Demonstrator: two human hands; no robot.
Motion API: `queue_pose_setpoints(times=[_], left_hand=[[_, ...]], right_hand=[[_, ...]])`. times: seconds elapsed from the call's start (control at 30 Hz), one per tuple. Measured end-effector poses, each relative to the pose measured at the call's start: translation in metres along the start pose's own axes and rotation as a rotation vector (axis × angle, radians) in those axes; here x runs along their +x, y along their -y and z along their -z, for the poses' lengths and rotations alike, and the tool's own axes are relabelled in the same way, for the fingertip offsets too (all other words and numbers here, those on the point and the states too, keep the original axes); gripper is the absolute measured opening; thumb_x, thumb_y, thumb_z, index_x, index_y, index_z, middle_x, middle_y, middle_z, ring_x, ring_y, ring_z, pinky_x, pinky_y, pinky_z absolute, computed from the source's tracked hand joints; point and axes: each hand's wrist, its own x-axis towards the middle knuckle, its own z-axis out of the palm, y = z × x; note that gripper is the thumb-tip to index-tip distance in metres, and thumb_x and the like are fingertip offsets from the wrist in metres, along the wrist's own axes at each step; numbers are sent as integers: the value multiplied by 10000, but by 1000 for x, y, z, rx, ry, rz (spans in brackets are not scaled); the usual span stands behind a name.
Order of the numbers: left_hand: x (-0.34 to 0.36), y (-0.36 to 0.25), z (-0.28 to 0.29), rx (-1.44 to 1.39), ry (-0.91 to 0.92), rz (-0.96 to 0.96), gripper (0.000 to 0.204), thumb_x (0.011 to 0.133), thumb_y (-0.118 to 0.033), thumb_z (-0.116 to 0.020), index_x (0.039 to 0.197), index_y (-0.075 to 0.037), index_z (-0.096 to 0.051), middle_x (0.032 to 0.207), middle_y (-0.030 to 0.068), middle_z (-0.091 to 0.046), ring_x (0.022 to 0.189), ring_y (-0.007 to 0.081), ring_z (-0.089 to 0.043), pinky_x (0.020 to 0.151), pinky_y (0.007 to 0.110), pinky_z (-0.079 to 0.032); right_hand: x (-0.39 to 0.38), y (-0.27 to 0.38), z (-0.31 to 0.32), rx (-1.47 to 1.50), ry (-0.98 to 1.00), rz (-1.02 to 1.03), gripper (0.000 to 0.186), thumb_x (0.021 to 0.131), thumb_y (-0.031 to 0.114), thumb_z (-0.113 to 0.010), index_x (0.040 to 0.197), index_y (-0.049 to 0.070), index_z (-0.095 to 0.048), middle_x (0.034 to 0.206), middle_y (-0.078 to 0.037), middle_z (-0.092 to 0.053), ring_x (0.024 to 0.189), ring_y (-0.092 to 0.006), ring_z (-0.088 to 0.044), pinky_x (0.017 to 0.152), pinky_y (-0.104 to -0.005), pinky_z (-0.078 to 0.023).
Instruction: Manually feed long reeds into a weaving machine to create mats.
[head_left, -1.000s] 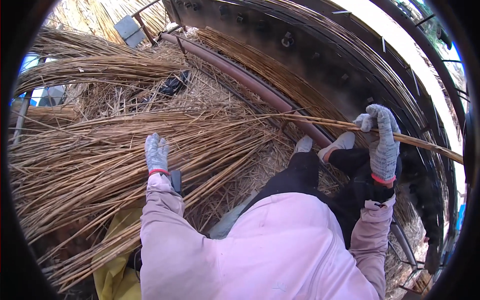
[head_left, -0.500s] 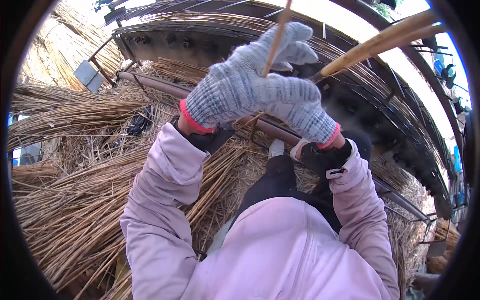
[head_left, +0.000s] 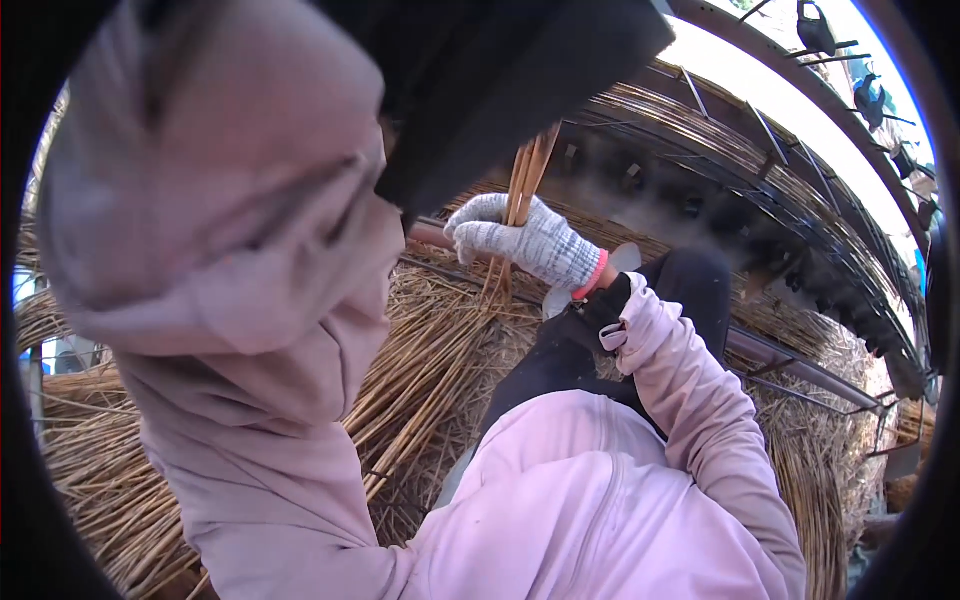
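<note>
My right hand (head_left: 545,243), in a grey knitted glove with a pink edge, is closed around a few thin tan reed stalks (head_left: 533,165). The stalks stand nearly upright, their lower ends close above the loose reeds. My left arm (head_left: 240,250) is raised close to the camera in a blurred pink sleeve, with a black cuff (head_left: 530,80) stretching across the top. It hides the upper ends of the stalks, and my left hand does not show.
Long reeds (head_left: 420,370) lie in heaps at left over straw-littered ground. Ahead and to the right curves a dark metal frame (head_left: 740,200) with reeds laid along it. A low metal rail (head_left: 800,370) runs beside my knee.
My left arm has swung up toward the camera, and its hand has gone out of sight. My right hand has shifted left, and the stalks have turned from slanting rightward to nearly upright.
</note>
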Motion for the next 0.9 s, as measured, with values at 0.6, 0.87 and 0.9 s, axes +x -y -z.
queue_pose_setpoints(times=[0.6,0.87,0.9], left_hand=[[-41,111,-95,-165,93,463,319,1011,-312,-629,937,-18,-728,825,45,-725,695,114,-677,641,267,-539],[48,16,-59,-101,5,-474,745,1009,-481,-577,1554,-32,-339,1383,168,-575,1234,239,-615,1073,432,-485],[55,14,-53,3,-6,-512,777,991,-509,-590,1561,-46,-335,1436,178,-538,1293,257,-574,1104,441,-453]], right_hand=[[-33,-220,-44,-329,-282,-54,365,971,408,-622,1083,63,-661,973,-110,-691,956,-277,-657,856,-427,-482],[-37,-23,34,40,-573,463,190,1045,211,-573,977,52,-650,683,-12,-588,506,-97,-527,488,-287,-438],[-48,12,54,51,-565,462,198,1048,219,-570,986,51,-655,672,-9,-591,481,-85,-513,462,-285,-429]])
